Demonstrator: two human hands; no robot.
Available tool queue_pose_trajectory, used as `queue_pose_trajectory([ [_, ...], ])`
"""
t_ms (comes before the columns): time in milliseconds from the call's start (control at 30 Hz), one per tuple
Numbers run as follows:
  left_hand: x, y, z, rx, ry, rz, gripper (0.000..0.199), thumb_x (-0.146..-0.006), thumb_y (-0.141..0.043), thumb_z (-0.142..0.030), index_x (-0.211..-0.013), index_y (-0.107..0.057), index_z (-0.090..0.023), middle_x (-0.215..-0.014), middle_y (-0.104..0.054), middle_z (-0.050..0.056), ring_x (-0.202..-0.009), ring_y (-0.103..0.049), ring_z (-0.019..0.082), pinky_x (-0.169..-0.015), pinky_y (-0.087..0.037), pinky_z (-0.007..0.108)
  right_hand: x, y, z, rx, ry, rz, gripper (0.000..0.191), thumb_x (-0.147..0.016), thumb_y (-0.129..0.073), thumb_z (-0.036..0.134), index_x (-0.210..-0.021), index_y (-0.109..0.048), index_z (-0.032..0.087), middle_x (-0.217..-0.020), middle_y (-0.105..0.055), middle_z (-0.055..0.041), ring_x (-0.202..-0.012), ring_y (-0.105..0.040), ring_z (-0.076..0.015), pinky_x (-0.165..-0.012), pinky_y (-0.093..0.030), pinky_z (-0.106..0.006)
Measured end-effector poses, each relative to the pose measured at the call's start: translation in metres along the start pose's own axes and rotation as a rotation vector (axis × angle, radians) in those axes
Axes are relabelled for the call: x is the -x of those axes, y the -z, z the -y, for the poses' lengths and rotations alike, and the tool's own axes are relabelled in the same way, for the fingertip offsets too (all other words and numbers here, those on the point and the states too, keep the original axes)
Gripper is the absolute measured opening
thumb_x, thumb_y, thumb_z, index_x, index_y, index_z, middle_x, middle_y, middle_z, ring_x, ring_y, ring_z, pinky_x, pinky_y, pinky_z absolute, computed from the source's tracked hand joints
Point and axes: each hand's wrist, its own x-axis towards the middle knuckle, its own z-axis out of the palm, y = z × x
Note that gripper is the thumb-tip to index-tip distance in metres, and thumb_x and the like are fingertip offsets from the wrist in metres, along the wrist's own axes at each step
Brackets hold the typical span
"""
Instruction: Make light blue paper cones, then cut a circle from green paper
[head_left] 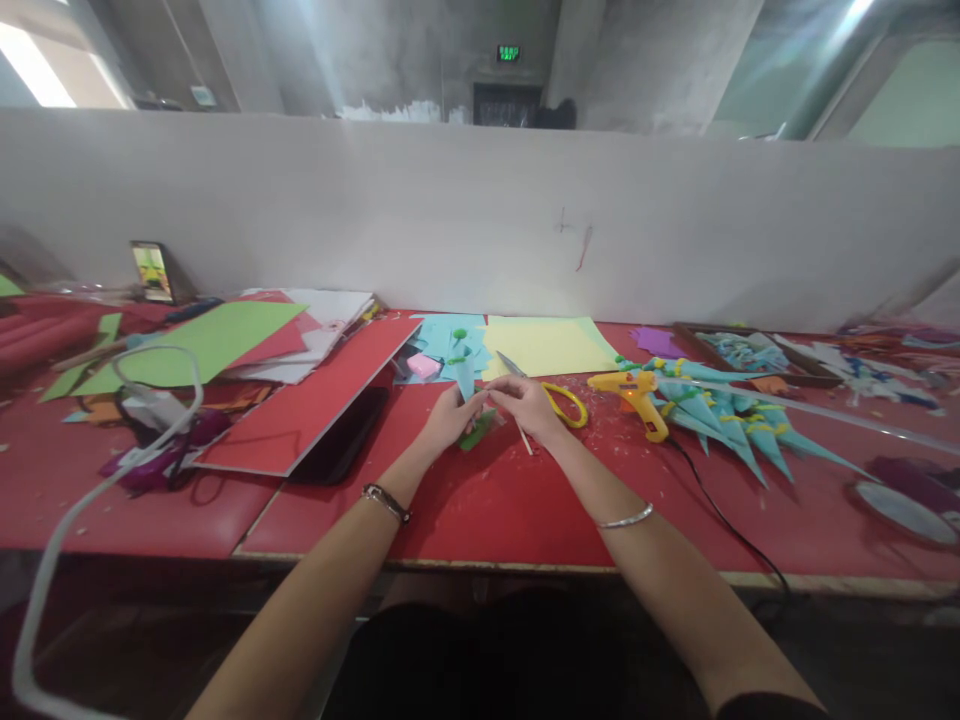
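Note:
In the middle of the table my left hand (448, 418) is closed around a light-blue paper cone (466, 376), which stands upright with green trim at its top. My right hand (527, 402) has its thumb and finger pinched close beside the cone; whatever is between them is too small to make out. Below the hands lies a green piece (478, 432), partly covered by the fingers, and a thin pale stick (523, 438). Scissors with yellow handles (576, 408) lie partly under my right hand. Further right rests a yellow hot glue gun (637, 402).
Several blue paper cones with yellow trim (720, 415) are piled at right, before a tray (806, 378) of scraps. Yellow paper (559, 343) lies behind my hands. At left are a slanted red board (315, 405), green paper (202, 345), a phone (152, 272) and a white bent stand (56, 570).

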Motion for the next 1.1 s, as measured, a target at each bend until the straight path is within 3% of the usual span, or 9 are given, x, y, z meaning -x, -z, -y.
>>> queue_pose_trajectory([
  [167, 0.002, -0.001, -0.002, 0.035, 0.013, -0.032, 0.031, -0.068, -0.059, -0.039, -0.056, -0.041, -0.017, -0.038, -0.038, -0.010, -0.029, -0.033, 0.002, -0.031, -0.023, 0.016, -0.004, -0.001, -0.008, 0.013, -0.001, 0.007, 0.016, -0.067, -0.056, 0.033, -0.071, -0.056, 0.018, -0.066, -0.058, 0.0021, -0.060, -0.052, -0.0113, -0.057, -0.043, -0.024],
  [433, 0.006, -0.002, -0.006, 0.048, 0.019, 0.091, 0.029, -0.069, -0.058, -0.041, -0.061, -0.045, -0.017, -0.039, -0.039, -0.009, -0.029, -0.032, 0.002, -0.031, -0.023, 0.016, -0.010, 0.010, -0.016, -0.098, -0.087, -0.213, 0.019, -0.067, -0.056, 0.036, -0.066, -0.052, 0.018, -0.057, -0.055, 0.0031, -0.054, -0.052, -0.0105, -0.060, -0.044, -0.025],
  [700, 0.005, -0.001, -0.004, 0.043, 0.006, 0.112, 0.033, -0.068, -0.057, -0.046, -0.062, -0.045, -0.016, -0.041, -0.041, -0.009, -0.029, -0.033, 0.002, -0.031, -0.023, 0.017, -0.007, 0.006, -0.017, -0.187, -0.095, -0.152, 0.018, -0.062, -0.064, 0.030, -0.074, -0.061, 0.016, -0.066, -0.065, -0.0007, -0.064, -0.062, -0.0156, -0.068, -0.047, -0.029],
  [933, 0.003, 0.000, 0.002, -0.018, -0.010, 0.126, 0.033, -0.072, -0.052, -0.044, -0.056, -0.043, -0.016, -0.037, -0.038, -0.009, -0.029, -0.033, 0.003, -0.031, -0.024, 0.016, -0.008, 0.007, -0.017, -0.164, -0.092, -0.168, 0.017, -0.066, -0.059, 0.034, -0.065, -0.061, 0.018, -0.054, -0.060, 0.0014, -0.052, -0.057, -0.0140, -0.057, -0.046, -0.028],
  [1100, 0.002, 0.000, 0.003, 0.014, 0.000, 0.119, 0.033, -0.069, -0.056, -0.045, -0.058, -0.044, -0.016, -0.041, -0.041, -0.009, -0.029, -0.034, 0.002, -0.030, -0.023, 0.016, -0.008, 0.005, -0.019, -0.216, -0.111, -0.166, 0.021, -0.060, -0.065, 0.028, -0.077, -0.063, 0.016, -0.066, -0.067, -0.0009, -0.065, -0.063, -0.0161, -0.070, -0.048, -0.031],
])
